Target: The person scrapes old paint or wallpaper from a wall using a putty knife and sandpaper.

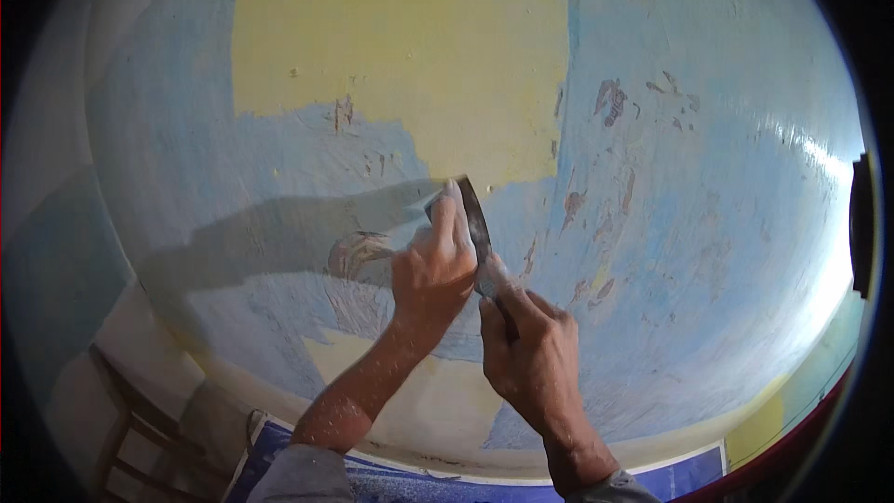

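My right hand [531, 354] is closed round the dark handle of a scraper [476, 224]. Its grey metal blade slants up to the lower border of a yellow paint patch [400, 28] on the wall. My left hand [433, 265] is closed against the blade's left side, its index finger stretched along it toward the tip and the other fingers bent. Most of the blade's left part is hidden behind those fingers. Around both hands the wall [643, 335] is pale blue and rough, with brown scraped spots. White dust speckles my hands and forearms.
A wooden chair or frame [140, 419] stands at the lower left. Along the bottom lies a blue panel with a white border [670, 480]. A dark object [861, 224] juts in at the right edge. My arm's shadow falls across the wall to the left.
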`<state>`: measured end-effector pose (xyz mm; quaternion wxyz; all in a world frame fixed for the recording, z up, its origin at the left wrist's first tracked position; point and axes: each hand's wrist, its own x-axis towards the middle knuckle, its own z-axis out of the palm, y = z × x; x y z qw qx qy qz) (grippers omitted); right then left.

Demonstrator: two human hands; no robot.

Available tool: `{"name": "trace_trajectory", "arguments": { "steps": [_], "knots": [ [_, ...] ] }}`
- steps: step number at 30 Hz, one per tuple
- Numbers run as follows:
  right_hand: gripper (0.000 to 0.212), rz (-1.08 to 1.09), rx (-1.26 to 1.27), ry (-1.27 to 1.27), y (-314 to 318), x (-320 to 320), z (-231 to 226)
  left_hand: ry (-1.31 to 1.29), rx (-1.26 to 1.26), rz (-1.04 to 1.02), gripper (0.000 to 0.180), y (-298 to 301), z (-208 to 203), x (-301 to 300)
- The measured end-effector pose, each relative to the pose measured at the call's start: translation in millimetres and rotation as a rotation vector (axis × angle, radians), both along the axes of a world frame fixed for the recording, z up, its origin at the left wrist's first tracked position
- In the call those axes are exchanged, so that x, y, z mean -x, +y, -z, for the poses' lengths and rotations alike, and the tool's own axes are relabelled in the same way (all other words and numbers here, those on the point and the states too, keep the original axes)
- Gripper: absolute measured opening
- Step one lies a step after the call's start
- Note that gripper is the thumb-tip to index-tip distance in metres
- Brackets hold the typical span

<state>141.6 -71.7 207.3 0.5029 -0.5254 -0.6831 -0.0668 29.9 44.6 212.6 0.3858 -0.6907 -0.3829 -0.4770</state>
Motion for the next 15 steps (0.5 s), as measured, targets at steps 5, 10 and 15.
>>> {"name": "trace_trajectory", "arguments": {
  "steps": [5, 10, 15],
  "knots": [
    [0.048, -0.025, 0.005, 0.034, -2.1, -0.1, 17.3, 0.044, -0.119, -0.062, 0.055, 10.9, 18.3, -2.1],
    [0.055, 0.022, -0.019, -0.071, 1.1, 7.5, -2.1, 0.010, -0.053, -0.015, 0.053, 8.2, -2.5, 5.2],
    [0.053, -0.062, 0.032, -0.052, -4.7, 1.1, 6.1, 0.056, -0.072, -0.065, 0.053, 6.3, 10.1, 6.0]
  ]
}}
